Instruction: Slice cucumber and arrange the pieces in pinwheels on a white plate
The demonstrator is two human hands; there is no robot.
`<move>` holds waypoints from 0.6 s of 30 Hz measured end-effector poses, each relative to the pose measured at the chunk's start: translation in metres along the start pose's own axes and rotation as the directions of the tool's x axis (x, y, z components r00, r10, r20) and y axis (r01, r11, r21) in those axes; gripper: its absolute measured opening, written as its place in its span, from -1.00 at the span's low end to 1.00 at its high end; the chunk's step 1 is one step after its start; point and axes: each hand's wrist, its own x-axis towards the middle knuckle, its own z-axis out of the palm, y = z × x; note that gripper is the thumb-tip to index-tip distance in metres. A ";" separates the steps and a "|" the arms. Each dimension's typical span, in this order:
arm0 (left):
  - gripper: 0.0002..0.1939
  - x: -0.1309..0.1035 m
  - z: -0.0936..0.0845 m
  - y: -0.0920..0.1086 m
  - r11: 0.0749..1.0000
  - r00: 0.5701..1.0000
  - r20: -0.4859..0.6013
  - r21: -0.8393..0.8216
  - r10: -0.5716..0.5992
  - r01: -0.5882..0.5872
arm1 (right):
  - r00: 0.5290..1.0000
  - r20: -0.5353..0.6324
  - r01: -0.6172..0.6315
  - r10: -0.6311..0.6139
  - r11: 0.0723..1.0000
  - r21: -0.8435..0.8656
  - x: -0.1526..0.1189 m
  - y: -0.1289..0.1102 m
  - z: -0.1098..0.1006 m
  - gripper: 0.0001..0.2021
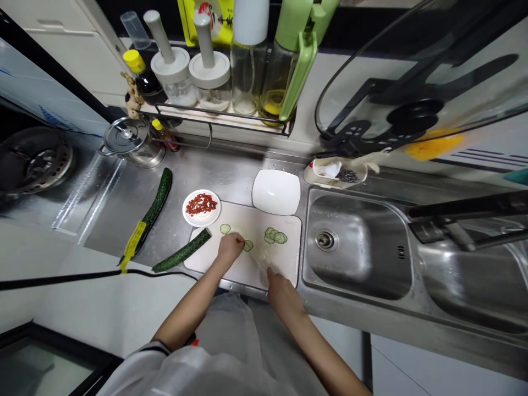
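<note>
On the white cutting board (284, 262) lie thin cucumber slices: a single slice (225, 228), another slice (248, 246) by my left fingertips, and an overlapping group (272, 236) to the right. My left hand (231, 248) is pinched closed above the board, and a small red bit, like a goji berry, shows at its fingertips. Closed around a knife handle, mostly hidden, is my right hand (284, 290) at the front edge. The knife blade (259, 260) is faint and points toward the left hand. A cut cucumber (181, 251) rests partly on the board's left edge.
A small plate (187, 215) of red goji berries and an empty white dish (276, 191) stand behind the board. A whole cucumber (159, 201) with a yellow label and a lidded pot (134, 144) are left. The sink (358, 242) is right; a seasoning rack (223, 114) hangs behind.
</note>
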 end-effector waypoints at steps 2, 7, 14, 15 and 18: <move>-0.86 0.000 -0.001 0.001 1.000 1.000 0.011 0.009 -0.013 0.013 | 1.000 0.007 -0.012 0.012 1.000 -0.006 -0.003 0.001 -0.002 -0.53; -0.86 -0.003 -0.004 0.003 1.000 1.000 0.018 0.004 0.012 -0.013 | 0.996 0.067 -0.068 0.066 0.997 0.021 -0.016 0.008 -0.003 -0.51; -0.87 -0.010 -0.008 0.007 0.999 1.000 0.018 0.025 0.021 -0.022 | 0.996 0.060 -0.066 0.061 0.995 0.073 -0.022 0.020 0.014 -0.51; -0.87 -0.011 -0.010 0.007 0.999 0.999 0.012 0.032 0.030 -0.030 | 0.997 0.054 -0.067 0.064 0.995 0.074 -0.021 0.021 0.016 -0.51; -0.88 -0.011 -0.021 0.004 0.996 0.998 -0.037 0.075 0.041 -0.038 | 0.997 0.046 -0.071 0.067 0.995 0.074 -0.020 0.021 0.019 -0.55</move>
